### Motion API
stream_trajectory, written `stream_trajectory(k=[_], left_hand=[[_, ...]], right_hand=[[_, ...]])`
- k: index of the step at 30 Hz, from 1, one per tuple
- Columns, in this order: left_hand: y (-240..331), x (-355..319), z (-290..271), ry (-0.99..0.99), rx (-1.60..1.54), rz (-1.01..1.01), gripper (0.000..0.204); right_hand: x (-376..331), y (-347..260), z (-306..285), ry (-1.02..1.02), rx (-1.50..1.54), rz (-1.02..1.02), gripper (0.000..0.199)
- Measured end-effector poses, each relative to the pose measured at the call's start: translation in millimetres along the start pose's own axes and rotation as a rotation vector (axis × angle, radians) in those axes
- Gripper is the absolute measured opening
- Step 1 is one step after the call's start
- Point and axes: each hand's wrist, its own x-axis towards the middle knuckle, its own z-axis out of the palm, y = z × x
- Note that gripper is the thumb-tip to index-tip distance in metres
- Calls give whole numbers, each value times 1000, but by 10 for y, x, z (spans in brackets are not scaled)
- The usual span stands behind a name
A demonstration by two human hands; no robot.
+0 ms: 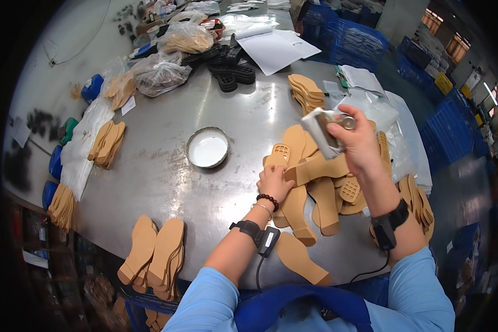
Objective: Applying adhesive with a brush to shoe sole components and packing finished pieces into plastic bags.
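Note:
Tan shoe soles (306,210) lie in a loose pile on the metal table, several flat side up and a few showing a grid underside. My left hand (275,183) is at the pile's left edge, its curled fingers on a grid-patterned shoe sole (281,150); the hand partly hides that sole. Raised over the pile's far right side, my right hand (357,135) grips a stamp-like tool (325,133) with a round metal knob and a pale, flat, whitish block. The tool's working face is turned away. Left of the pile stands a round white-bottomed dish (208,148).
Stacked soles stand at the near left (159,254), the left edge (107,143) and the far right (306,91). Black soles (231,76), plastic bags (159,73) and paper sheets (271,50) lie toward the back. Blue crates (359,44) stand beyond the table.

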Motion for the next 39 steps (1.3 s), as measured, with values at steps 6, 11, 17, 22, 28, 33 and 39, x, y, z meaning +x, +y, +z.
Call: stream_trajectory(k=[6,11,17,22,28,33,39], left_hand=[[-436,-315,83,-485,-652,-345,25],[-670,-502,158,-660,-918,-167,26],[-762,-371,246,-507,-796,178,41],[-755,-216,23,-567,-798,222,54],[-843,-232,287,-629,-823,218,53],[-749,-91,551,-683,-894,-7,50],[-94,527,261,-410,-313,133,89]], right_hand=[[567,1119,1587,-379,-786,-82,47],[712,1939,2340,-484,-905,-224,39],[803,2556,2671,-600,-1195,-336,17],[787,2656,2681,-585,-1163,-385,15],[802,2263,2627,-425,-941,-302,29],[837,1796,2111,111,-220,248,32],[305,1243,39,271,642,211,22]])
